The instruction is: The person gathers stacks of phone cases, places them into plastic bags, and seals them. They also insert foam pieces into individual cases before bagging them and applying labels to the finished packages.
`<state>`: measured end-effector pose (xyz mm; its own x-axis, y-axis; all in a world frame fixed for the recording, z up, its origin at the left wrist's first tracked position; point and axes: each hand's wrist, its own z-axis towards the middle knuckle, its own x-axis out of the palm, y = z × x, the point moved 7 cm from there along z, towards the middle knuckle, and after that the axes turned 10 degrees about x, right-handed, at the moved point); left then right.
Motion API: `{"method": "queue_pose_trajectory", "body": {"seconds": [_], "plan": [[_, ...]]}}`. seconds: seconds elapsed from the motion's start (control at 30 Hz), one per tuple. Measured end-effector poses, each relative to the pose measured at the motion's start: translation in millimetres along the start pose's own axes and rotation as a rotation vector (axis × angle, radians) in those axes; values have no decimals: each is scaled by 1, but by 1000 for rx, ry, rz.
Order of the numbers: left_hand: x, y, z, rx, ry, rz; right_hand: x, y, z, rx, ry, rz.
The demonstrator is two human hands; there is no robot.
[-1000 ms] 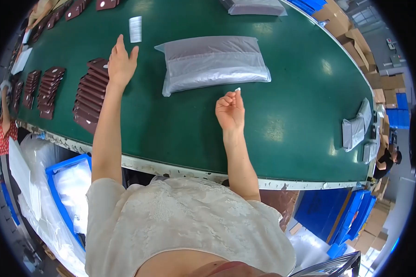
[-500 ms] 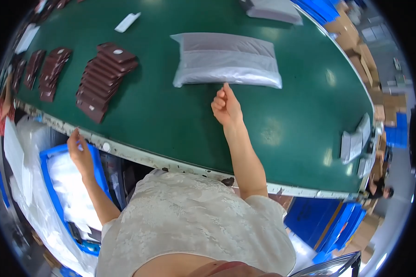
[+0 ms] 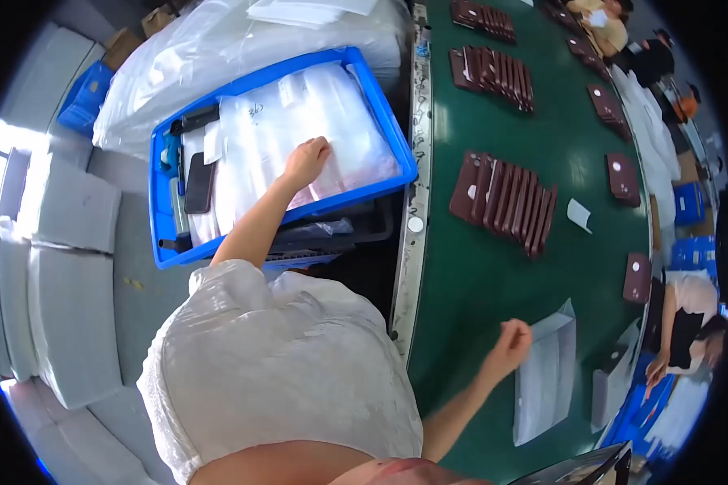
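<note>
My left hand [image 3: 307,162] rests on a stack of clear plastic bags [image 3: 251,153] in a blue bin [image 3: 283,74]. Its fingers are curled and closed against the top bag; whether they pinch the film is hidden. Over the green table [image 3: 469,299], my right hand [image 3: 511,343] has its fingers curled together, with nothing visible in them. Just beside it lies a filled translucent bag [image 3: 547,376], close to the fingertips. Rows of flat dark maroon pieces [image 3: 505,202] with white labels lean on each other farther along the table.
A dark phone [image 3: 200,182] lies at the bin's left side. Large plastic-wrapped bundles [image 3: 170,89] sit behind it. A small white piece [image 3: 578,214] and another packed bag [image 3: 611,388] are on the table. People work across it, one in a light top [image 3: 694,295].
My view has turned left toward the bin. My left hand has moved from the table's edge onto the bags. My right hand stays near the filled bag.
</note>
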<state>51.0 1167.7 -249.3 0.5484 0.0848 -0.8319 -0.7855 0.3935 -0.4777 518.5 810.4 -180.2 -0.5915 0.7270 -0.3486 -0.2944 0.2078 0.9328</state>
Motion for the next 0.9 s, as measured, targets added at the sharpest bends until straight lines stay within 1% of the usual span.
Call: {"method": "queue_pose_trajectory", "body": {"seconds": [0.07, 0.1, 0.17, 0.2, 0.23, 0.3, 0.33, 0.37, 0.4, 0.43, 0.5, 0.57, 0.6, 0.63, 0.67, 0.7, 0.73, 0.77, 0.8, 0.83, 0.9], "plan": [[-2, 5, 3, -4, -186, -144, -33, 17, 42, -223, -143, -601], [-1, 8, 3, -13, -184, -148, -45, 11, 58, -226, -137, -609], [4, 19, 3, -212, -144, -801, -57, 2, 78, -299, -294, -1175], [7, 15, 6, -306, -118, -1126, -61, -3, 83, -298, -296, -1178], [-2, 1, 9, -302, -113, -1131, -63, -13, 89, -278, -269, -1195], [-10, -76, 4, -375, 104, -2127, -70, -31, 93, -229, -218, -1234], [-19, -118, 1, -407, 253, -2625, -73, -34, 92, -215, -234, -1248], [-14, -144, 1, -419, 292, -2642, -70, -32, 92, -239, -219, -1224], [0, -184, -6, -611, 540, -2791, -73, -29, 89, -254, -212, -1210], [10, -231, -16, -829, 828, -2904, -74, -26, 89, -217, -204, -1222], [28, -309, -47, -889, 973, -2595, -77, -24, 86, -144, -225, -1249], [19, -393, -91, -745, 1424, -2545, -97, -29, 75, -87, -278, -1282], [21, -418, -111, -713, 1595, -2418, -108, -32, 69, -87, -293, -1250], [23, -436, -127, -671, 1744, -2282, -117, -34, 64, -94, -303, -1211], [34, -451, -133, -669, 1773, -2276, -124, -34, 60, -105, -309, -1168], [60, -459, -142, -95, 1721, -1866, -135, -34, 56, -96, -320, -1175], [87, -457, -149, 386, 1566, -1419, -143, -32, 47, -138, -293, -1156], [125, -444, -163, 694, 1413, -958, -152, -30, 39, -179, -263, -1134], [158, -430, -174, 945, 1201, -496, -160, -28, 37, -223, -232, -1113], [155, -430, -178, 953, 1203, -500, -173, -22, 42, -219, -238, -1119], [138, -428, -182, 1008, 1254, -642, -209, -30, 66, 245, -54, -486]]}}
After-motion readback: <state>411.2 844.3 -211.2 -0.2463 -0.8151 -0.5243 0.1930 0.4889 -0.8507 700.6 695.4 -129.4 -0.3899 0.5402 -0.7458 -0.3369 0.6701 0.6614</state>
